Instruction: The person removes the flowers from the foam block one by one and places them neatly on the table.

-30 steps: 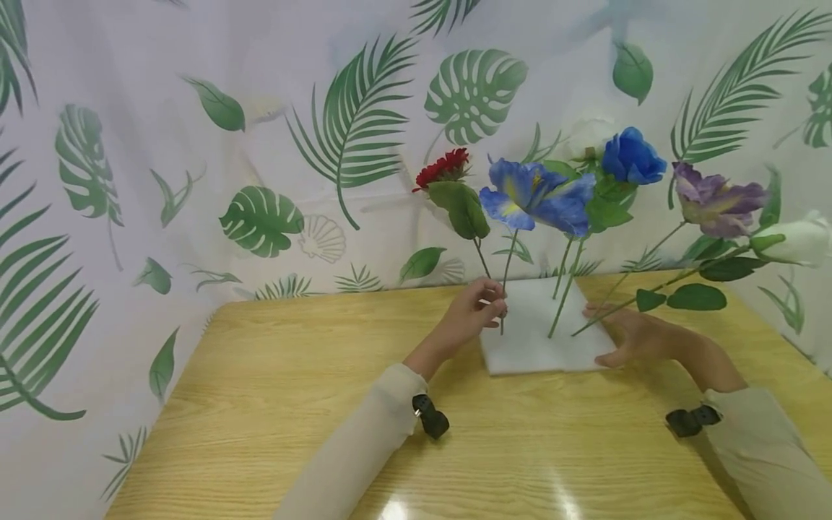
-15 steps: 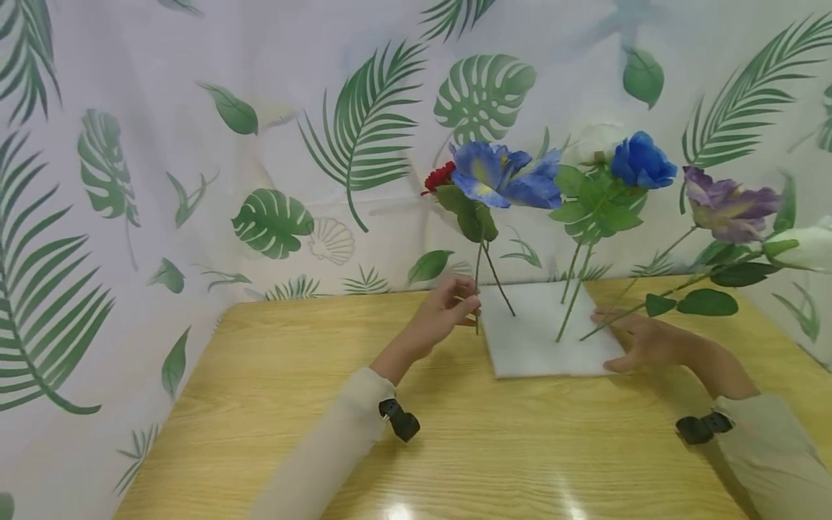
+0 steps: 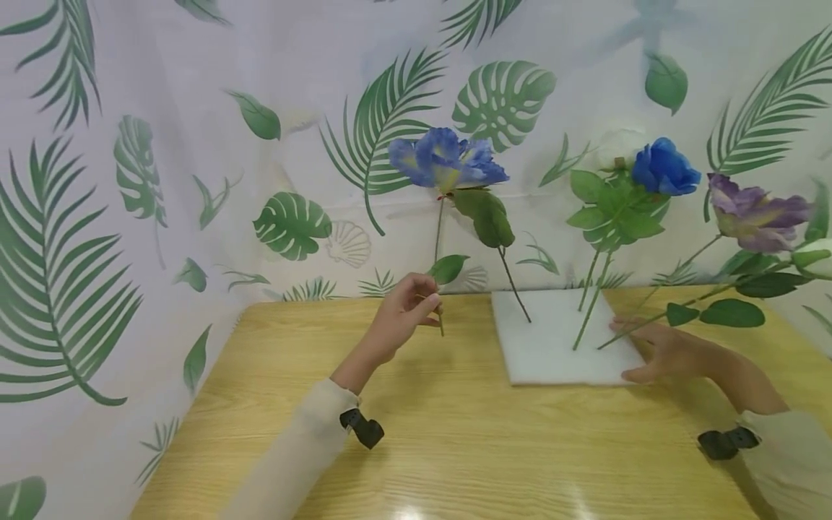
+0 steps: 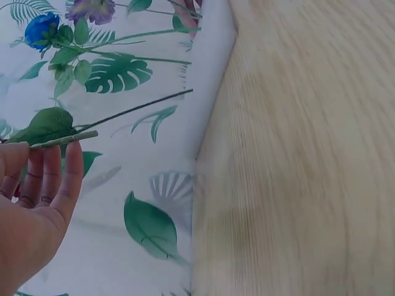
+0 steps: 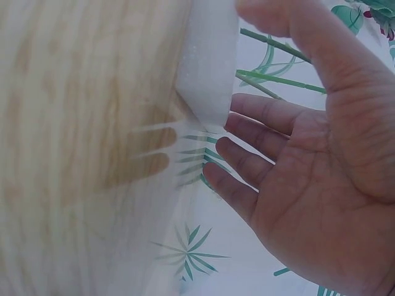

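In the head view my left hand pinches the stem of a blue-and-yellow flower, held upright left of the white foam board. The stem's lower end pokes out past the fingers in the left wrist view. My right hand rests against the board's right edge, thumb near the front corner and fingers spread farther back. Its fingers look fairly straight in the right wrist view. A leafy dark stem stands in the board; its red bloom is mostly hidden behind the blue-and-yellow flower.
Also standing in the board are a blue rose, a white flower, a purple flower and a white rose, the last two leaning right over my right hand. A leaf-print cloth hangs behind the wooden table.
My left hand has carried the blue-and-yellow flower left, from over the board to beside it. The right hand stays at the board's edge. The whole head view has shifted somewhat.
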